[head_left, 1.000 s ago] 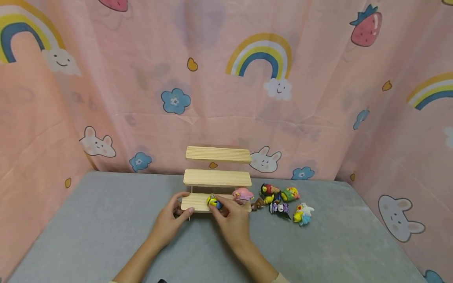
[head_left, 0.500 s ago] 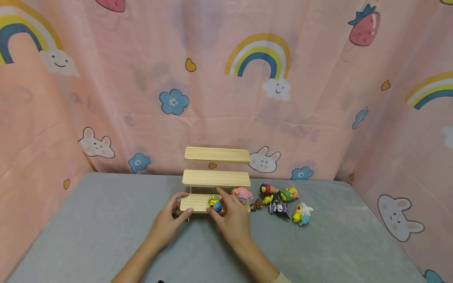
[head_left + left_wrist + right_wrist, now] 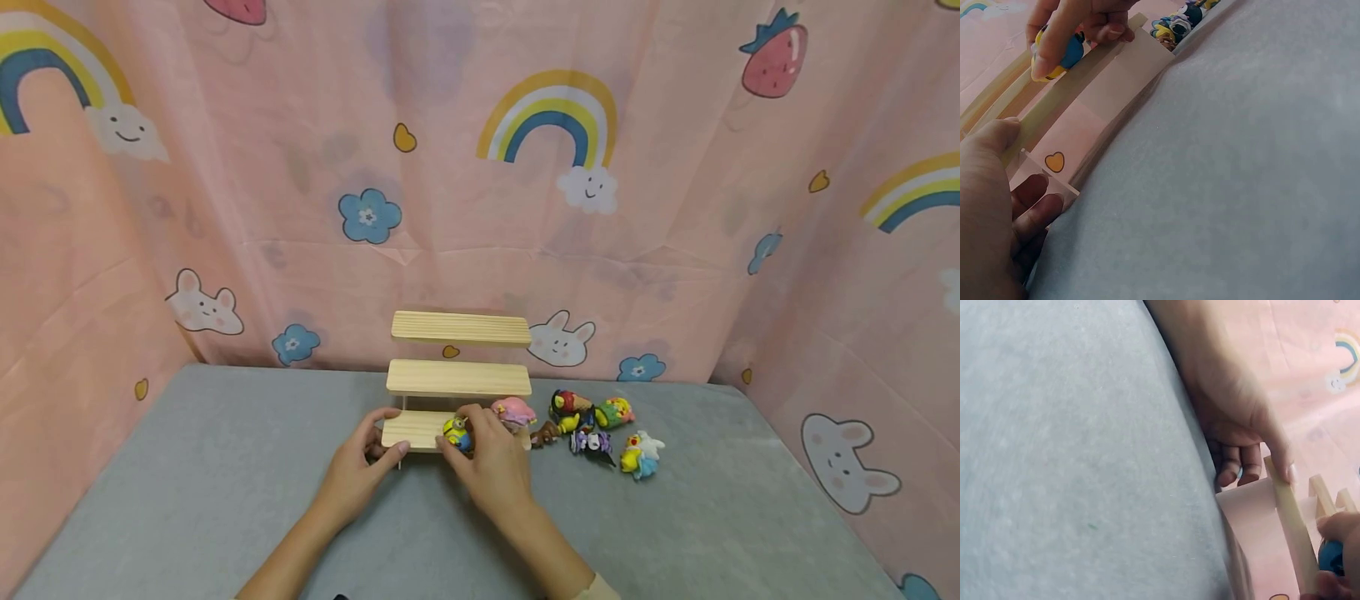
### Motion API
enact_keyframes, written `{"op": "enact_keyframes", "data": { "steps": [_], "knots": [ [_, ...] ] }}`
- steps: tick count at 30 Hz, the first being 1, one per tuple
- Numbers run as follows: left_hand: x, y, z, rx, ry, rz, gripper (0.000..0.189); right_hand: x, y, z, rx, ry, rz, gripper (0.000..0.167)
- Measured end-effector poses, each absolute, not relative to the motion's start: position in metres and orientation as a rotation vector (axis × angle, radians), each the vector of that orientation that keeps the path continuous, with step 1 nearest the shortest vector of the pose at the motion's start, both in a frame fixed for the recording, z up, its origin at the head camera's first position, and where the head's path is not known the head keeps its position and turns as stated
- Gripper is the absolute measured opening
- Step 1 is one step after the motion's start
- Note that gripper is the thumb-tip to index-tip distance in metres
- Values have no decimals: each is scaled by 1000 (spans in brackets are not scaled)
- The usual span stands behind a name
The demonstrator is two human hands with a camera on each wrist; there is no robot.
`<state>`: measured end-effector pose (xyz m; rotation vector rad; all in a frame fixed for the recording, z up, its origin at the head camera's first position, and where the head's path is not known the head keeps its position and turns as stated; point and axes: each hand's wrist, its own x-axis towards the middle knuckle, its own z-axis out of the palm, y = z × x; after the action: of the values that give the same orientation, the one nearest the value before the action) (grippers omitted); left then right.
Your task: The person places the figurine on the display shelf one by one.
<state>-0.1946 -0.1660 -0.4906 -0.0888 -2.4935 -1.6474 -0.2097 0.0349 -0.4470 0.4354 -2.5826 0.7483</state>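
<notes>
A yellow-and-blue Minion figurine [image 3: 454,433] stands near the middle of the lowest board of a three-tier wooden display shelf [image 3: 416,427]. My right hand [image 3: 497,471] pinches it between thumb and fingers from the right. In the left wrist view, the thumb lies across the yellow part of the Minion figurine [image 3: 1074,52]. My left hand [image 3: 357,460] grips the left end of that same board, thumb on its front edge. A figurine with a pink top [image 3: 513,412] sits at the board's right end, partly covered by my right hand.
Right of the shelf lie several small figurines: a brown one [image 3: 545,434], a purple-and-black one [image 3: 592,443], a green-and-yellow one [image 3: 615,412] and a yellow, white and blue one [image 3: 640,455]. Grey cloth [image 3: 720,500] covers the table. A pink printed curtain [image 3: 465,267] hangs behind.
The Minion figurine has turned from tilted to more upright on the board. My right index finger lifted off it, then came back down to it. The left hand has stayed put.
</notes>
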Motion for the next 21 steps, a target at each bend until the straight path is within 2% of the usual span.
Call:
{"op": "enact_keyframes", "data": {
  "steps": [6, 13, 21],
  "knots": [
    [-194, -166, -487, -66, -2500, -1670, 49, -210, 34, -449, 477, -2549, 864, 44],
    [-195, -166, -487, -64, -2506, -1675, 51, -213, 34, -452, 518, -2481, 956, 33],
    [-196, -166, -490, -52, -2509, -1652, 50, -216, 39, -445, 459, -2459, 1438, 39]
  ]
}}
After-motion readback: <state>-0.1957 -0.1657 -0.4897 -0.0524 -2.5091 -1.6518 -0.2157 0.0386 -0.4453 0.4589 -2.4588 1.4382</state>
